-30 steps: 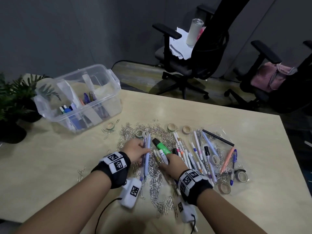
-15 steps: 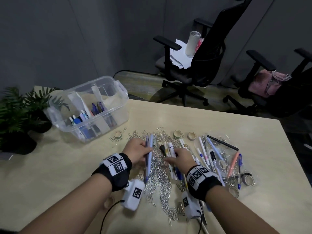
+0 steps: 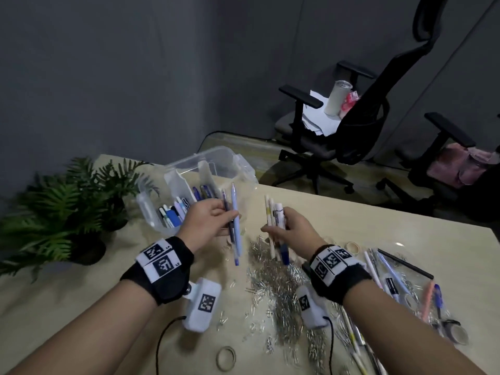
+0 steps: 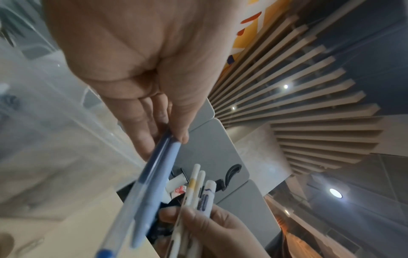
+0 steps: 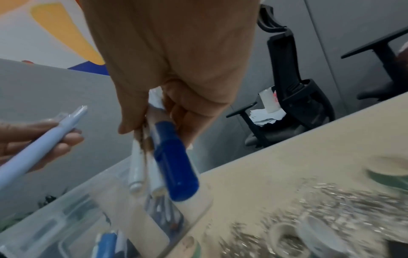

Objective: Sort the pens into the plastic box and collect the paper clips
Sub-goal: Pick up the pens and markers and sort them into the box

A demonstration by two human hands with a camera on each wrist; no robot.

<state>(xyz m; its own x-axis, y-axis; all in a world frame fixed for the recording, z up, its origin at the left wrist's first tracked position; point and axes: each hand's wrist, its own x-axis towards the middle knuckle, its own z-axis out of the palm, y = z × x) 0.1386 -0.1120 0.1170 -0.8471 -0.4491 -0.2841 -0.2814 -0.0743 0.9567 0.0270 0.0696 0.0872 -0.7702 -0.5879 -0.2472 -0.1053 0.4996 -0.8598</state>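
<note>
Left hand pinches pale-blue pen plus darker pen, raised beside clear plastic box. Right hand grips white markers. Silver paper clips heaped on beige table.

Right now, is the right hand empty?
No, the right hand grips a bundle of white pens and a blue-capped marker.

Head cam looks down and forward over the table from a little way back. Both wrist cams sit super close, looking along each palm and tilted up toward the walls and ceiling. All three catch the plastic box.
</note>
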